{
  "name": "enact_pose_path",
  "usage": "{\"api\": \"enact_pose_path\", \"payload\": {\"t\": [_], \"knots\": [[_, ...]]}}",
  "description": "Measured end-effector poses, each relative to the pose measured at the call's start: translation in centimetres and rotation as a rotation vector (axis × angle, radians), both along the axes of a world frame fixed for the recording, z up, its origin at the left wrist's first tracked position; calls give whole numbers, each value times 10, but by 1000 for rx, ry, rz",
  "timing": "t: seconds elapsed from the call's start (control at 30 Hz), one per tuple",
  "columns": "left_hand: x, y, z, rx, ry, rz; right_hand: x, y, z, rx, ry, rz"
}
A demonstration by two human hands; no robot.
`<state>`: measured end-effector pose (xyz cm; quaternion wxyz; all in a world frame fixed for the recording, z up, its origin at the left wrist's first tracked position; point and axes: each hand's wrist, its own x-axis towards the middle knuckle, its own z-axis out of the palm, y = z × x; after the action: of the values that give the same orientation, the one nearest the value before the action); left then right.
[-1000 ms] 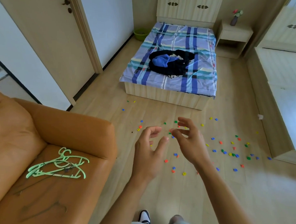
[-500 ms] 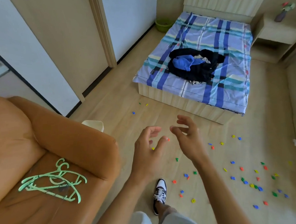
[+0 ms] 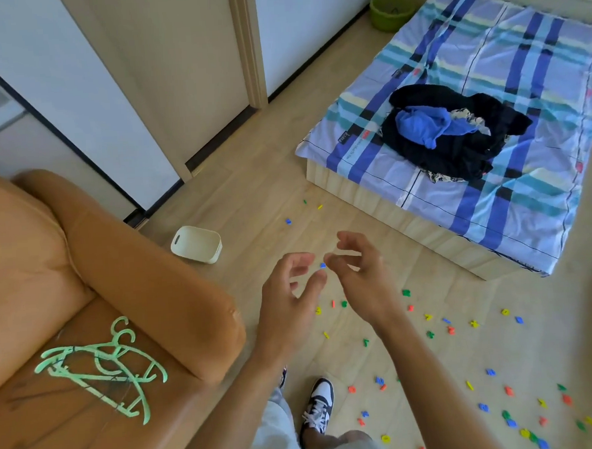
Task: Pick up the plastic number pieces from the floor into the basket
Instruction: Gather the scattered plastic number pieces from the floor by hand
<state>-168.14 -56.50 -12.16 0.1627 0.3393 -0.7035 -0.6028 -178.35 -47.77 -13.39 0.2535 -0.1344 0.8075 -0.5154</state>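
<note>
Left hand (image 3: 285, 304) and right hand (image 3: 362, 279) — both loosely curled, grasping nothing; number pieces (image 3: 451, 329) scattered on floor (image 3: 251, 192), white basket (image 3: 197, 244) beside sofa (image 3: 125, 267).

Scattered coloured number pieces (image 3: 451, 329); tilted white basket (image 3: 196, 244)

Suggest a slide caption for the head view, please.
Empty left hand and right hand above scattered number pieces; white basket by the sofa.
</note>
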Motion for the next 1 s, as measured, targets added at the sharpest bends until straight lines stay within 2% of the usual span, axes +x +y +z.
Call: {"api": "enact_pose_path", "payload": {"t": [0.4,0.7,0.83,1.0], "knots": [[-92,-156,-111,184,-149,175,-84,-159,-88,105,-110,62],[-138,-298,-253,226,-240,370,-128,-290,-221,189,-208,198],[-148,-322,-311,191,-269,370,-149,-312,-279,218,-243,205],[-177,-310,-375,192,-294,311,-177,-306,-339,245,-249,156]]}}
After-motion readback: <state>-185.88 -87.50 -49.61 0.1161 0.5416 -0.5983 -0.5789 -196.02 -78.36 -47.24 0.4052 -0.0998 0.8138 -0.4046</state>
